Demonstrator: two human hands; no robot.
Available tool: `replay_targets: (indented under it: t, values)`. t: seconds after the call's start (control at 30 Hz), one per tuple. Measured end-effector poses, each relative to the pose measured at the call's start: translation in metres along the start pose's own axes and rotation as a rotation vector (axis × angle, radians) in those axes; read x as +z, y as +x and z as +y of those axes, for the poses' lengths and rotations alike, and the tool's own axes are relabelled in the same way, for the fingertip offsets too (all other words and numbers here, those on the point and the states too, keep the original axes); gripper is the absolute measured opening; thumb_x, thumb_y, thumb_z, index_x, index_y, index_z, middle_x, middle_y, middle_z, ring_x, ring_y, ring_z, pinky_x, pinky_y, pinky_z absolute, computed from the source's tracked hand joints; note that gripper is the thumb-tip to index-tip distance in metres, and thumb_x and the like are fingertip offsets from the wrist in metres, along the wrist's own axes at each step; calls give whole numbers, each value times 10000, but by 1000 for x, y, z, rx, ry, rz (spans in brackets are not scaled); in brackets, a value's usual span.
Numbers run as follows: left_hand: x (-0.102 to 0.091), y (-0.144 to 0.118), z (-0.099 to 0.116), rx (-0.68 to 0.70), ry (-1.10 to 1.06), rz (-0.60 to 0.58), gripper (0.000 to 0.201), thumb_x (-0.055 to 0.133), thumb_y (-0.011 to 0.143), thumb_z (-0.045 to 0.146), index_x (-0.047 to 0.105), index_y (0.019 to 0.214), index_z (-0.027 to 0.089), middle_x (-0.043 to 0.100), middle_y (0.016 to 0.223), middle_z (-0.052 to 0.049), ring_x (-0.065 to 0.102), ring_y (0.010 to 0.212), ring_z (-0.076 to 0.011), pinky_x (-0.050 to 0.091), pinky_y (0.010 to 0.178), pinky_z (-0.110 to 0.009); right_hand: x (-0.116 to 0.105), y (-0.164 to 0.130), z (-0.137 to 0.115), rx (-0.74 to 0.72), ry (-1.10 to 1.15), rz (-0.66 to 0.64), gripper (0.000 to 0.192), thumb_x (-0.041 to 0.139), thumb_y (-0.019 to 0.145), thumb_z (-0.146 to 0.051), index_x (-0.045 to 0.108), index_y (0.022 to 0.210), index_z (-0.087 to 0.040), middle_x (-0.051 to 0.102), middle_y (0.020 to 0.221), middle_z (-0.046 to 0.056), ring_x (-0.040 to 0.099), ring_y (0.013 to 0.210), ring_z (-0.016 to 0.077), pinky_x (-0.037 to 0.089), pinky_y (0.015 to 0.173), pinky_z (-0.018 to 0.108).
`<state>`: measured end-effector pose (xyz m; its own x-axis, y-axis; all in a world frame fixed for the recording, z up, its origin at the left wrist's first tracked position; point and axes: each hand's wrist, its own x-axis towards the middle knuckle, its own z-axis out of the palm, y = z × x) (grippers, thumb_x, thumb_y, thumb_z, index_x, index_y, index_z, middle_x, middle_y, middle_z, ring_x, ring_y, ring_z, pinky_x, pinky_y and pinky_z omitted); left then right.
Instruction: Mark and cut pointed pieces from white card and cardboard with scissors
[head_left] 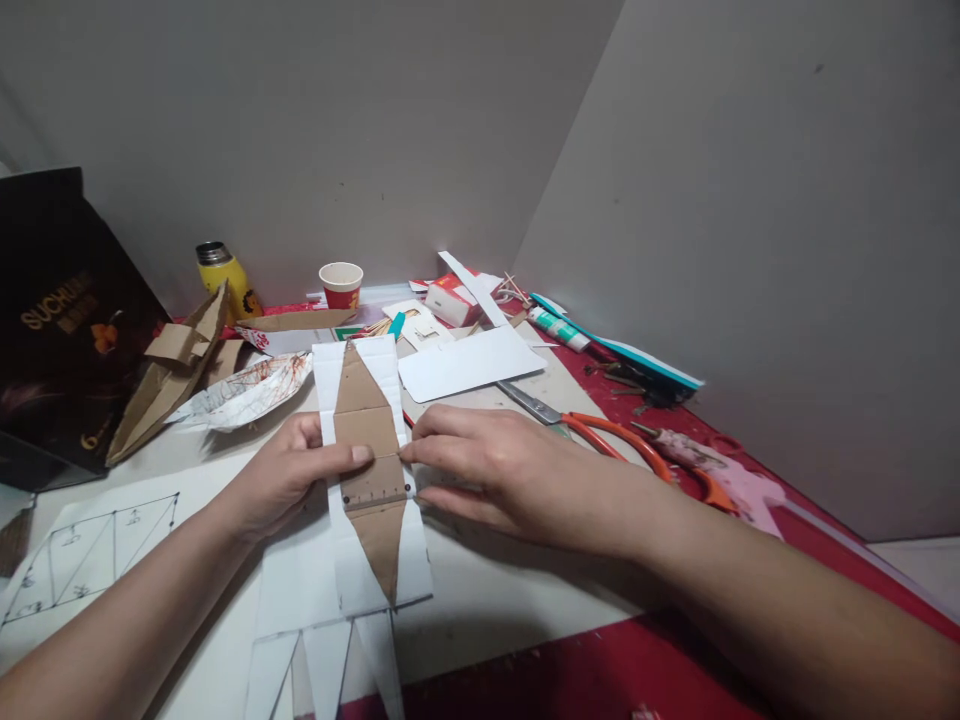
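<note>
My left hand (281, 475) grips a folded white card (411, 570) from its left side, the thumb pressed on top. On the card lies a brown cardboard piece (367, 432) with pointed ends and creases across it. A see-through ruler strip (375, 496) with black marks crosses the cardboard's lower part. At the card's right edge, my right hand (480, 465) has its fingertips drawn together against it. Whether a small tool sits between those fingers is hidden. Underneath hangs a white paper cutout (296, 590) with long pointed flaps.
Orange-handled scissors (585, 425) lie right of my hand. A sheet with a drawn net (97, 550) is at left, below a dark box (67, 330). Behind stand a yellow bottle (225, 280) and paper cup (342, 290). White card pieces (472, 362) and a glue tube (559, 328) lie farther back.
</note>
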<state>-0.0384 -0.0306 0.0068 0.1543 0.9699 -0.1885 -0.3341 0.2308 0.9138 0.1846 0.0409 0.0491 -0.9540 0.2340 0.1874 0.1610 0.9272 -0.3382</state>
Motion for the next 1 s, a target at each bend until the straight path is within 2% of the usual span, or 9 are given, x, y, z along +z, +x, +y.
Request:
replay_targets:
  t: [0.2,0.33,0.4,0.47,0.57,0.67,0.77,0.87,1.0]
  values:
    - [-1,-2,0,14,104,23,364,820,721,196,753,1078,169,789,1037,-104,742,869,-261,574,799,-346,-1,0,0,-19,-38,11,181,595,922,-174,659,1084,-123,633,1013,122,626,873,224,535,753,354]
    - [-4,0,0,45,130,13,352,789,771,221,739,1118,184,773,1098,-100,735,905,-258,569,839,-360,0,2,5,-48,-141,80,216,572,935,-200,654,1117,-116,660,1126,166,632,978,267,532,834,416]
    - [-5,0,2,72,124,26,343,780,784,229,735,1120,178,769,1109,-106,728,938,-264,562,854,-362,0,2,5,-103,-208,203,262,587,924,-210,636,1152,-91,646,1208,205,599,1098,313,498,918,476]
    - [-6,0,5,108,105,73,341,782,779,228,735,1112,169,764,1122,-115,718,976,-276,560,849,-356,1,0,2,-194,-206,398,255,605,910,-208,629,1131,-82,665,1174,215,600,1106,311,493,926,472]
    - [-7,-3,13,178,88,150,329,785,770,227,739,1092,173,764,1123,-109,714,990,-279,561,824,-337,7,-1,-8,-268,-25,663,69,582,898,-148,636,941,-157,708,849,107,650,783,198,534,713,328]
    - [-6,-6,21,247,100,185,314,780,775,243,743,1082,188,772,1108,-87,715,985,-264,554,828,-317,15,2,-14,-51,202,794,197,533,901,-131,586,718,-185,603,614,26,549,562,143,451,545,270]
    - [-3,-7,25,287,103,193,311,776,785,275,741,1083,194,771,1109,-81,710,998,-261,550,826,-308,20,10,-13,233,470,633,288,539,902,-247,566,625,-175,553,563,6,497,523,135,392,505,266]
    - [0,-8,24,289,96,180,309,773,792,281,738,1087,193,772,1102,-82,706,1000,-264,552,814,-313,23,16,-11,360,860,423,217,594,849,-334,631,726,-159,589,633,2,518,568,129,410,524,243]
    - [2,-9,20,283,123,164,319,764,807,280,727,1109,183,776,1072,-79,711,963,-255,549,823,-329,31,19,-12,481,1183,409,276,783,678,-349,683,850,-157,697,795,37,621,762,168,489,668,258]
